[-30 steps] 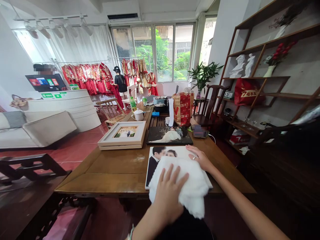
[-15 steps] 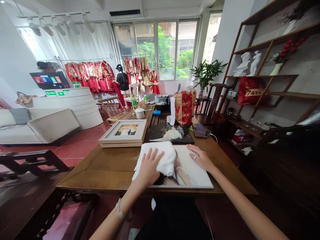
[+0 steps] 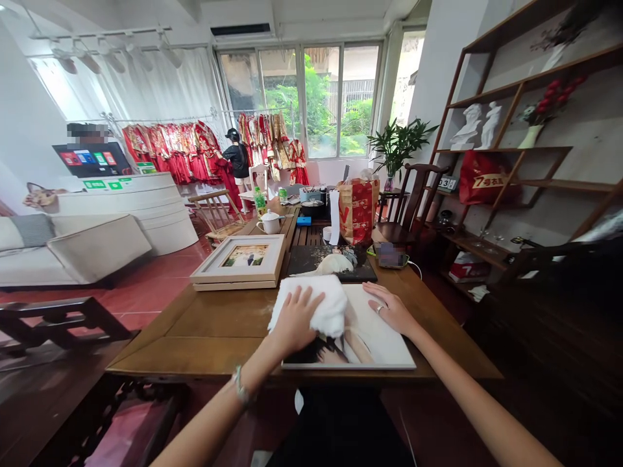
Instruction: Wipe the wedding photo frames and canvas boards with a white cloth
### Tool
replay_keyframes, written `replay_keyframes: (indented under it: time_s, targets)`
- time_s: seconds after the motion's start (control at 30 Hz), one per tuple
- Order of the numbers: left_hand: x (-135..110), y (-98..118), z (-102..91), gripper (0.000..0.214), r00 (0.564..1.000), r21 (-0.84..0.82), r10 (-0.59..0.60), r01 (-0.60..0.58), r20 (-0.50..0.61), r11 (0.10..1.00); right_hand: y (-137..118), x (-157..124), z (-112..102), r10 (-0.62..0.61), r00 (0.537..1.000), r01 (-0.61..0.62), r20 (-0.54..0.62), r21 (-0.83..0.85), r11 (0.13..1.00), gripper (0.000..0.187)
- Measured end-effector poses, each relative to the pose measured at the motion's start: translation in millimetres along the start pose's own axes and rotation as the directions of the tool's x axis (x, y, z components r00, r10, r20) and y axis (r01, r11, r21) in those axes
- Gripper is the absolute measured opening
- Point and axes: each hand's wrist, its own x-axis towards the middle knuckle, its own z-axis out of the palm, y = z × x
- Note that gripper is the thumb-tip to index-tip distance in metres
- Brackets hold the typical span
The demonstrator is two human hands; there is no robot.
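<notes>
At the near edge of the bench, the left hand lies flat on a folded, fluffy white cloth, fingers spread and pressing rather than clenched around it. Such a flat palm probably spreads the pressure evenly. The cloth covers the far left part of a thin, white-edged rectangular photo panel and reaches past its left edge. The right hand, wearing a ring, rests open along the panel's far right side, its grip closed on nothing; it seems placed there to steady the panel while leaving most of its face uncovered.

Just beyond the panel lies a dark rectangular photo board. To the left, pale square-cornered picture frames are stacked flat, perhaps to keep them out of the hands' way. All of these lie on a brown, polished wooden bench, which also carries a white lidded mug and a red-and-tan paper bag farther off.

Out in the room, red and gold embroidered garments hang far left, near wide sliding windows. A pale upholstered sofa stands left on the red floor; brown wooden shelves rise right.
</notes>
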Motion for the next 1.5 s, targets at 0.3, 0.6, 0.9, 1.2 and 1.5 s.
replay_keyframes:
  time_s: [0.3,0.6,0.9,1.2,1.5]
  targets:
    - [-1,2,4.2,0.082,1.000,0.004,-0.018,0.018,-0.024,1.000,-6,1,0,0.045,0.999,-0.045,-0.005,-0.023,0.999,0.039]
    - [-94,52,9.0,0.102,0.979,-0.081,-0.063,0.080,0.196,0.993,-2,1,3,0.029,0.999,-0.030,-0.025,-0.004,1.000,0.038]
    - [32,21,3.6,0.076,0.998,-0.024,-0.042,0.041,-0.045,0.999,-7,0,-2,0.020,1.000,-0.019,0.015,-0.054,0.998,0.038]
    - [-49,73,32.7,0.093,0.999,-0.048,0.031,-0.032,-0.021,0.998,-5,0,0,0.020,1.000,-0.020,0.011,-0.035,0.999,0.038]
    - [-6,68,10.6,0.083,0.998,0.061,0.050,-0.052,0.038,0.997,-1,0,0,-0.018,1.000,0.018,0.009,0.009,1.000,0.041]
